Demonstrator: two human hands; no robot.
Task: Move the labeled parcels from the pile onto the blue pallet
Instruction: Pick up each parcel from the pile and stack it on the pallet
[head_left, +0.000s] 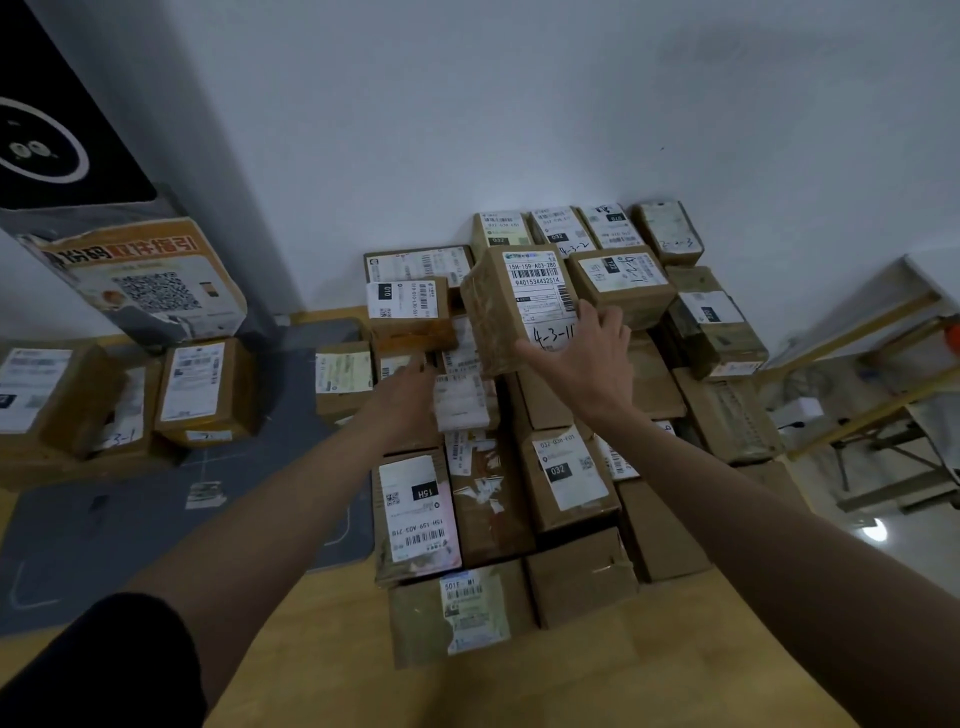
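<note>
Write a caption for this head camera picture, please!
Right hand holds the parcel marked 4-3-11 above stacked labeled parcels while the left hand reaches toward them.

Parcel depot, stacked labelled cartons against wall, QR pickup sign

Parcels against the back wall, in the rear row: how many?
4, side by side: left parcel, second parcel, third parcel, right-end parcel. Others may hide behind the stack.

Cardboard parcels and a grey mat lie on the wooden floor.
</note>
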